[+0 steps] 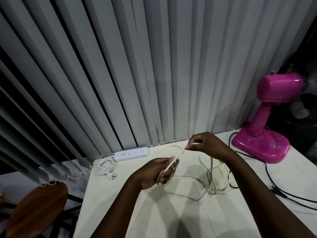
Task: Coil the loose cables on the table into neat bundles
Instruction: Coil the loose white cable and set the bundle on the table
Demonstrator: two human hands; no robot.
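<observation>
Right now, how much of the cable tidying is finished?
Done: the strip's white lead lies coiled. In hand: the left hand holds loops of grey cable while the right hand pinches a strand; most of it sprawls on the table. Left: the black cord lies loose.

I see a glossy pink plastic fan point(267, 127) on a smooth, matt pale table point(137, 212). The white cable point(192, 177) looks smooth and rubbery; the power strip point(131, 153) is satin white plastic. The blinds point(154, 66) are matt grey cloth, the chair point(36, 208) polished wood.
</observation>
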